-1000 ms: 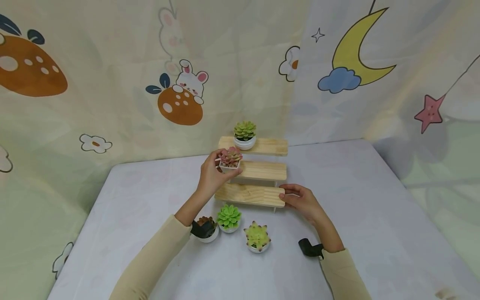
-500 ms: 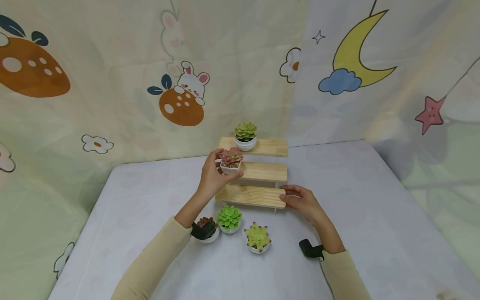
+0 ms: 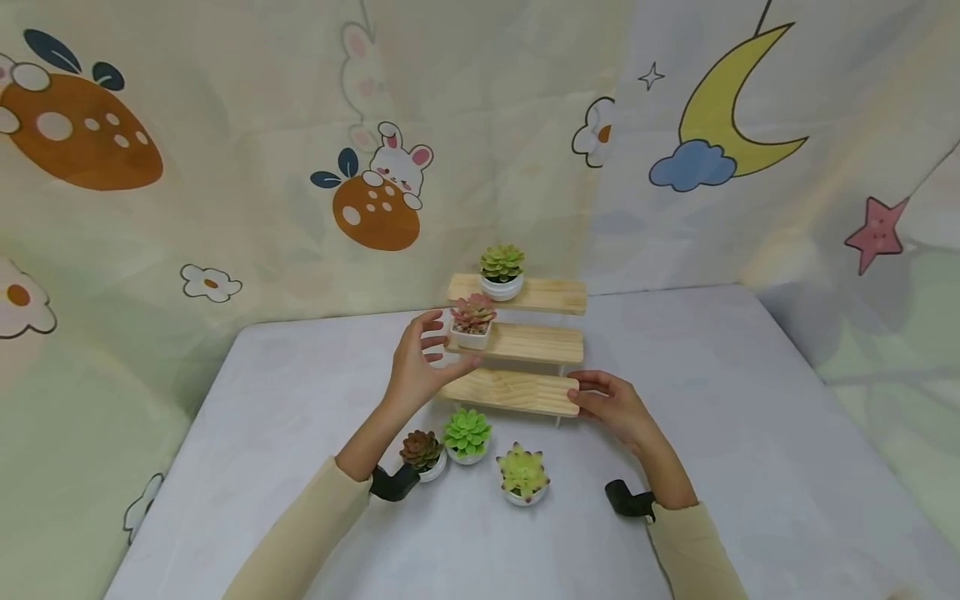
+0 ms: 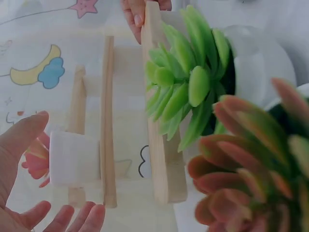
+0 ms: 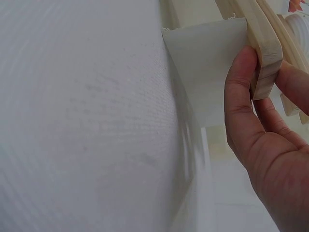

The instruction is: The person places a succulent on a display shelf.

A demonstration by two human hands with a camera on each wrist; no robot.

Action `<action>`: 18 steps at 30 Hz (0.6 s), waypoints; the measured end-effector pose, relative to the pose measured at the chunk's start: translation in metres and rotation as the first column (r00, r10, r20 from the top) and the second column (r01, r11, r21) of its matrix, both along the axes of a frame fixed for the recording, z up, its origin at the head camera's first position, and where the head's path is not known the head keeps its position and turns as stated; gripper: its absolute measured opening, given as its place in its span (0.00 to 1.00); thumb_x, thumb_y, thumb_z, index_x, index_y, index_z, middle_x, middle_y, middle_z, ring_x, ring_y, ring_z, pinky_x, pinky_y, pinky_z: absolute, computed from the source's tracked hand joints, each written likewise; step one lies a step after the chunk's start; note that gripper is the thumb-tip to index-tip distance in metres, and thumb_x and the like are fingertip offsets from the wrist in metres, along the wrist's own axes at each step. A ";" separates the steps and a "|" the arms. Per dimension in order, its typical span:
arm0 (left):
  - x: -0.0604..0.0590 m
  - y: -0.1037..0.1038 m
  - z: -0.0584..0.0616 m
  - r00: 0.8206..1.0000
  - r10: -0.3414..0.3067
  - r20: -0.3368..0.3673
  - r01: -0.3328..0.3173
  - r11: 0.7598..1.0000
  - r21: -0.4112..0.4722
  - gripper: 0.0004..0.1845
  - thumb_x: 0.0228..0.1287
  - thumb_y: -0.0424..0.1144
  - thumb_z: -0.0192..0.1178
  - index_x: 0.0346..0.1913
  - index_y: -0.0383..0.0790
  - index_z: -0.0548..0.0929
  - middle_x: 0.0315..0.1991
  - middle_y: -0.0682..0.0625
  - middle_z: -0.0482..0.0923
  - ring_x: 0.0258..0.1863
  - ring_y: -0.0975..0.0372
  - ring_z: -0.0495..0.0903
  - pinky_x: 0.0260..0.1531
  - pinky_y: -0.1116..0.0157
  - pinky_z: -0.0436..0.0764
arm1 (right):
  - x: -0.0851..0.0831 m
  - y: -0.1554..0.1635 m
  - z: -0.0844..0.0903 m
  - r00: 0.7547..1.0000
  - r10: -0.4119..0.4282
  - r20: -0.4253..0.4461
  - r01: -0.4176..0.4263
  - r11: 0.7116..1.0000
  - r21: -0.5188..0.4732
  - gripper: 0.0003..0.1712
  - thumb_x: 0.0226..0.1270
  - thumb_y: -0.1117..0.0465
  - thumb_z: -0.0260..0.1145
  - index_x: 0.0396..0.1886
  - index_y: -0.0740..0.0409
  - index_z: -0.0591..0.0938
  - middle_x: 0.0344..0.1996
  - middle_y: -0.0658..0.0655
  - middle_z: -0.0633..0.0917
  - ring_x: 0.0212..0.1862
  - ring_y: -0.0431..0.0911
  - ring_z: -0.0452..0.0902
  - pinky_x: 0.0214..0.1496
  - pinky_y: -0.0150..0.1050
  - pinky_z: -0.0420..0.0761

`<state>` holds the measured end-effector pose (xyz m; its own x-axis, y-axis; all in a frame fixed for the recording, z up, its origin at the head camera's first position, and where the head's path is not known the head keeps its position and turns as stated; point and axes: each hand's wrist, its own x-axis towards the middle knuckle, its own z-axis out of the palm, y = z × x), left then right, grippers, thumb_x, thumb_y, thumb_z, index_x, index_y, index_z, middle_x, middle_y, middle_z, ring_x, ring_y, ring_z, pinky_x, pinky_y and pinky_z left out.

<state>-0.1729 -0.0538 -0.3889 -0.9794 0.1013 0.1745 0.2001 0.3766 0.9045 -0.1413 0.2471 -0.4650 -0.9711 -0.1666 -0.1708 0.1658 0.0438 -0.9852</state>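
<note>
A pink succulent [image 3: 472,321] in a square white pot stands at the left end of the middle shelf of a wooden stand [image 3: 536,343], free of the left hand [image 3: 420,367], which gripped it half a second earlier and now rests just beside it, fingers spread. The right hand [image 3: 611,408] still pinches the bottom shelf's right end. A green succulent [image 3: 502,265] tops the stand; brown [image 3: 422,450], bright-green [image 3: 467,432] and yellow-green succulents [image 3: 522,472] sit before it on the worktop [image 3: 712,375], a black wrist camera [image 3: 395,482] partly covering the brown one's pot.
</note>
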 end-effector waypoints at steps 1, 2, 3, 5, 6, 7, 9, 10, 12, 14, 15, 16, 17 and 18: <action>0.002 -0.002 -0.001 1.000 0.001 0.000 -0.001 1.000 -0.001 0.46 0.47 0.42 0.78 0.69 0.39 0.64 0.60 0.39 0.68 0.56 0.49 0.75 0.54 0.52 0.79 | 0.000 0.000 0.000 1.000 -0.002 0.001 0.002 1.000 -0.002 0.28 0.68 0.66 0.65 0.62 0.76 0.69 0.47 0.61 0.78 0.41 0.38 0.82 0.44 0.35 0.84; 0.005 -0.004 -0.002 1.000 0.002 0.001 -0.002 1.000 0.000 0.46 0.47 0.42 0.78 0.68 0.39 0.64 0.60 0.39 0.68 0.57 0.49 0.75 0.54 0.52 0.78 | 0.000 -0.001 0.000 1.000 -0.003 0.001 0.003 1.000 -0.003 0.28 0.67 0.66 0.65 0.62 0.76 0.69 0.46 0.60 0.78 0.41 0.38 0.82 0.44 0.35 0.84; 0.008 -0.006 -0.004 1.000 0.006 0.005 -0.006 1.000 -0.003 0.46 0.48 0.42 0.78 0.68 0.39 0.64 0.61 0.40 0.68 0.57 0.49 0.75 0.54 0.51 0.78 | 0.000 -0.001 0.000 1.000 -0.004 0.001 0.004 1.000 -0.004 0.27 0.67 0.66 0.65 0.62 0.76 0.69 0.46 0.60 0.78 0.41 0.38 0.82 0.44 0.36 0.84; 0.014 -0.010 -0.006 1.000 0.015 0.014 -0.015 1.000 0.002 0.45 0.48 0.42 0.78 0.67 0.40 0.65 0.61 0.42 0.69 0.58 0.49 0.75 0.54 0.51 0.78 | 0.001 -0.001 -0.001 1.000 -0.001 -0.002 0.001 1.000 0.000 0.28 0.67 0.66 0.65 0.62 0.76 0.69 0.47 0.60 0.79 0.41 0.38 0.81 0.44 0.36 0.84; 0.017 -0.012 -0.006 1.000 0.018 0.018 -0.018 1.000 0.006 0.44 0.48 0.42 0.78 0.67 0.41 0.66 0.60 0.43 0.69 0.58 0.49 0.74 0.55 0.50 0.77 | 0.001 -0.001 -0.001 1.000 -0.002 -0.002 0.002 1.000 0.003 0.28 0.68 0.66 0.65 0.62 0.76 0.70 0.47 0.60 0.79 0.41 0.38 0.81 0.44 0.36 0.84; 0.020 -0.013 -0.007 1.000 0.021 0.021 -0.021 1.000 0.013 0.44 0.48 0.42 0.78 0.67 0.41 0.66 0.60 0.43 0.70 0.58 0.49 0.74 0.55 0.49 0.77 | 0.001 -0.001 -0.001 1.000 -0.004 -0.002 0.004 1.000 0.006 0.28 0.67 0.66 0.65 0.62 0.76 0.70 0.47 0.60 0.79 0.41 0.38 0.81 0.44 0.36 0.84; 0.028 -0.017 -0.007 0.999 0.029 0.027 -0.030 0.999 0.023 0.42 0.48 0.42 0.78 0.66 0.42 0.67 0.60 0.45 0.71 0.58 0.50 0.74 0.55 0.49 0.76 | 0.001 -0.001 -0.002 1.000 0.000 -0.005 0.000 1.000 0.011 0.28 0.68 0.65 0.65 0.62 0.76 0.69 0.47 0.61 0.79 0.42 0.37 0.81 0.45 0.36 0.84; 0.031 -0.019 -0.008 0.999 0.032 0.027 -0.033 0.999 0.024 0.42 0.48 0.41 0.78 0.66 0.42 0.68 0.60 0.45 0.71 0.58 0.50 0.74 0.55 0.49 0.77 | 0.002 -0.001 -0.002 1.000 0.002 -0.005 -0.002 1.000 0.013 0.28 0.68 0.65 0.65 0.62 0.76 0.69 0.47 0.61 0.79 0.42 0.37 0.81 0.45 0.36 0.84; 0.037 -0.022 -0.009 0.999 0.037 0.027 -0.037 0.999 0.023 0.42 0.48 0.41 0.78 0.66 0.42 0.68 0.60 0.46 0.72 0.57 0.52 0.75 0.54 0.51 0.77 | 0.001 -0.001 -0.002 1.000 -0.001 -0.003 0.001 1.000 0.009 0.28 0.68 0.66 0.65 0.62 0.76 0.69 0.47 0.61 0.79 0.42 0.37 0.81 0.45 0.36 0.84; 0.042 -0.025 -0.010 0.999 0.043 0.029 -0.044 0.999 0.016 0.42 0.47 0.40 0.78 0.66 0.43 0.68 0.60 0.47 0.73 0.56 0.54 0.75 0.52 0.52 0.78 | 0.001 0.000 -0.002 1.000 0.000 -0.005 0.000 1.000 0.002 0.28 0.68 0.66 0.65 0.62 0.77 0.69 0.46 0.60 0.78 0.41 0.37 0.81 0.44 0.36 0.84; 0.045 -0.027 -0.011 0.998 0.046 0.034 -0.047 0.999 0.013 0.42 0.47 0.40 0.78 0.66 0.43 0.69 0.59 0.47 0.73 0.56 0.54 0.75 0.52 0.53 0.78 | 0.001 0.000 -0.001 1.000 0.000 -0.006 0.000 1.000 -0.001 0.28 0.68 0.67 0.65 0.62 0.77 0.69 0.46 0.60 0.78 0.41 0.37 0.81 0.44 0.36 0.84; 0.047 -0.028 -0.011 0.998 0.048 0.041 -0.048 0.999 0.009 0.42 0.46 0.40 0.78 0.66 0.43 0.69 0.60 0.47 0.73 0.56 0.54 0.75 0.51 0.53 0.77 | 0.000 0.000 -0.001 1.000 0.001 -0.008 -0.001 1.000 -0.004 0.28 0.68 0.67 0.64 0.62 0.77 0.68 0.46 0.60 0.78 0.41 0.37 0.81 0.43 0.35 0.84; 0.049 -0.030 -0.012 0.998 0.051 0.047 -0.051 0.999 0.005 0.42 0.46 0.40 0.79 0.66 0.43 0.69 0.60 0.47 0.73 0.57 0.54 0.75 0.52 0.53 0.77 | 0.000 -0.001 0.001 1.000 0.002 -0.010 -0.002 1.000 -0.007 0.28 0.68 0.67 0.64 0.62 0.78 0.68 0.46 0.60 0.78 0.40 0.36 0.81 0.43 0.35 0.84; 0.051 -0.031 -0.013 0.997 0.056 0.054 -0.056 0.998 0.001 0.43 0.46 0.40 0.79 0.66 0.44 0.69 0.60 0.47 0.73 0.57 0.53 0.74 0.52 0.53 0.77 | 0.000 -0.001 0.001 1.000 0.005 -0.013 -0.005 1.000 -0.009 0.28 0.68 0.67 0.64 0.62 0.78 0.68 0.46 0.61 0.78 0.40 0.36 0.81 0.43 0.35 0.84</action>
<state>-0.1214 -0.0850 -0.4018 -0.9916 0.0453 0.1215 0.1295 0.3840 0.9142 -0.1414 0.2462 -0.4640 -0.9724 -0.1727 -0.1569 0.1530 0.0356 -0.9876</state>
